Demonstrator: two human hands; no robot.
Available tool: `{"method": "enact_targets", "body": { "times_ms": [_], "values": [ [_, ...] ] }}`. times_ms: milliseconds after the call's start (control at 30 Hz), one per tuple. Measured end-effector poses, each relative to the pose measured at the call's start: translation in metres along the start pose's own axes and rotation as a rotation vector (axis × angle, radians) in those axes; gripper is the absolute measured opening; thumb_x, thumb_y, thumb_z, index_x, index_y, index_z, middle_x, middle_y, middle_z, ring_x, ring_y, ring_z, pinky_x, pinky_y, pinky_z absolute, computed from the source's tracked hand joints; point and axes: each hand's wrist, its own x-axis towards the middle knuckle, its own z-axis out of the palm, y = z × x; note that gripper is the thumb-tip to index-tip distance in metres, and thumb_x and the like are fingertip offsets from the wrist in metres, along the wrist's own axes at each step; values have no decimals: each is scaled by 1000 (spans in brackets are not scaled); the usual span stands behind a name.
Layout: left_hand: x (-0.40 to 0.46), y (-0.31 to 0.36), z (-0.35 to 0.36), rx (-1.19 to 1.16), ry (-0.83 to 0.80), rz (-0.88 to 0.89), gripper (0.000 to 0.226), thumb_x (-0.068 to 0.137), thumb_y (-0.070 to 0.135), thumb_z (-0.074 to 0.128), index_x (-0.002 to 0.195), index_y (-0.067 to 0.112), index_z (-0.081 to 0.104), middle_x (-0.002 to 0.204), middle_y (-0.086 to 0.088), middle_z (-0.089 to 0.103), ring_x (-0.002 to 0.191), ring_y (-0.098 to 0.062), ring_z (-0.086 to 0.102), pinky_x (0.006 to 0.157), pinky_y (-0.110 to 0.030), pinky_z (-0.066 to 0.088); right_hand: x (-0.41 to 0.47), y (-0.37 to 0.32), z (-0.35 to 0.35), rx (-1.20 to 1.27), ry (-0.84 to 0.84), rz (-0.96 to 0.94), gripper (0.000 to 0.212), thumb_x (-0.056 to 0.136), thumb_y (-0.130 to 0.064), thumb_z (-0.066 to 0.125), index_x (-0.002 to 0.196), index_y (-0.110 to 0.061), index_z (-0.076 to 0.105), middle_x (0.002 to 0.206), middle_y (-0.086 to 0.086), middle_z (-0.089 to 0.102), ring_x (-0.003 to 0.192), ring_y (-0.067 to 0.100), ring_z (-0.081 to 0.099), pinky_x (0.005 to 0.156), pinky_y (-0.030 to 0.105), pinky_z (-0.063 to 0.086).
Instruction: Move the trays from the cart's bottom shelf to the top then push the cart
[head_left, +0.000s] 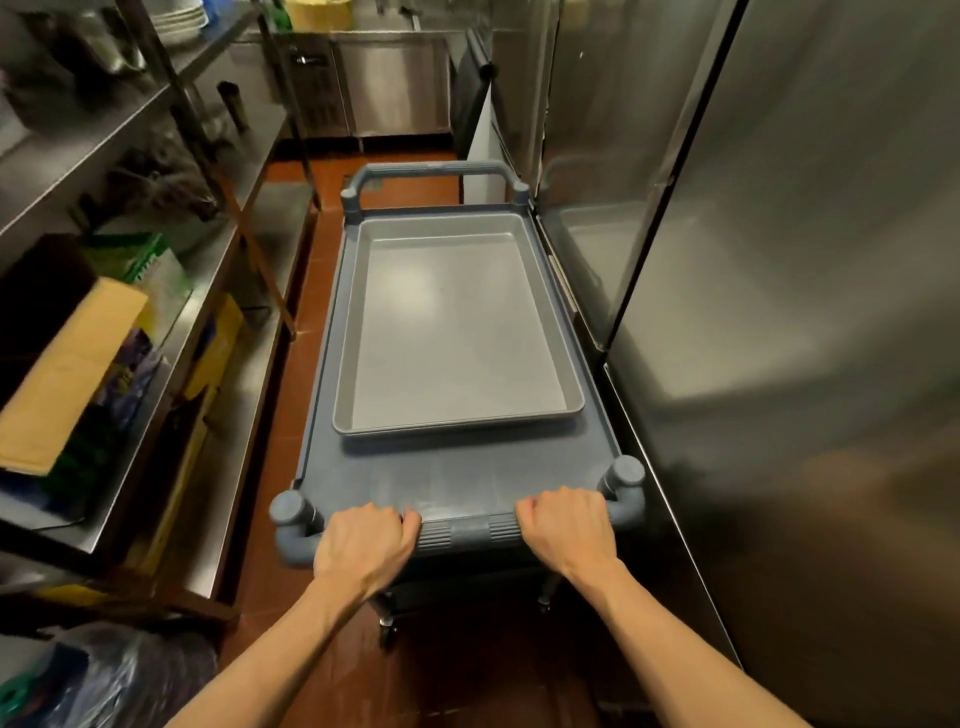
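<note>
Two bare forearms reach forward from the bottom edge, each ending in a fist wrapped over the near handle of the cart. On that grey bar the left hand is clamped toward its left end, knuckles up and fingers curled under, and the right hand is clamped the same way toward the right end. Between the two hands a ribbed stretch of the bar shows bare.

Beyond the bar lies the cart's top shelf, a blue-grey plastic deck with a low raised lip and a round post cap at each near corner. On it rests one tray, a shallow rectangular metal pan in dull silver with a rolled rim and nothing in it, its long side running away from the person. It sits toward the far end, leaving a bare strip of deck between its near rim and the hands. Whether a second tray is nested beneath it cannot be told. A second handle, matching the near one, arches over the far end.

Only a dark sliver under the top deck and a caster below it show; the bottom shelf is hidden.

Stainless shelving holding boxes and bags runs along the left, steel refrigerator doors close on the right, and red floor tiles lie between.
</note>
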Motion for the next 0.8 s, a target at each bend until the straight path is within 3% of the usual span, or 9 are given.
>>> {"method": "enact_targets", "body": {
  "times_ms": [267, 367, 467, 633, 733, 800],
  "values": [
    [22, 24, -13, -1, -16, -40, 16, 92, 22, 43, 90, 15, 56, 78, -10, 72, 66, -37, 67, 49, -35, 36, 18, 29, 3, 23, 49, 87, 43, 82, -35, 32, 64, -15, 66, 70, 14, 72, 65, 38, 66, 53, 35, 28],
    [24, 29, -17, -43, -5, -120, 19, 90, 27, 49, 78, 14, 58, 68, -11, 71, 59, -37, 66, 47, -33, 33, 18, 32, -2, 32, -24, 129, 31, 74, -31, 53, 50, -13, 61, 51, 13, 65, 46, 36, 62, 44, 31, 28],
    [25, 29, -17, -56, 14, -173, 27, 92, 32, 44, 76, 14, 57, 72, -10, 72, 64, -36, 67, 50, -34, 34, 18, 34, 2, 8, 55, 142, 30, 56, -25, 75, 39, -13, 54, 36, 11, 55, 30, 32, 52, 39, 25, 22],
    [24, 29, -15, -92, 74, -177, 34, 93, 35, 50, 65, 17, 56, 62, -9, 69, 54, -32, 65, 49, -36, 52, 20, 36, 15, 47, 110, 131, 39, 77, -33, 44, 50, -12, 62, 51, 13, 65, 47, 36, 62, 45, 31, 28],
    [25, 28, -17, -279, 49, -282, 61, 100, 55, 26, 72, 17, 64, 76, -8, 73, 75, -31, 70, 69, -38, 53, 22, 37, 15, 117, 127, 128, 45, 82, -38, 38, 61, -10, 67, 65, 16, 70, 63, 38, 66, 53, 34, 35],
    [22, 27, -30, -614, 44, -332, 63, 98, 61, 21, 82, 21, 67, 87, -5, 73, 87, -28, 67, 80, -40, 49, 22, 39, 13, 184, 88, 134, 46, 84, -40, 37, 68, -10, 68, 73, 16, 71, 71, 38, 66, 59, 36, 36]
  ]
}}
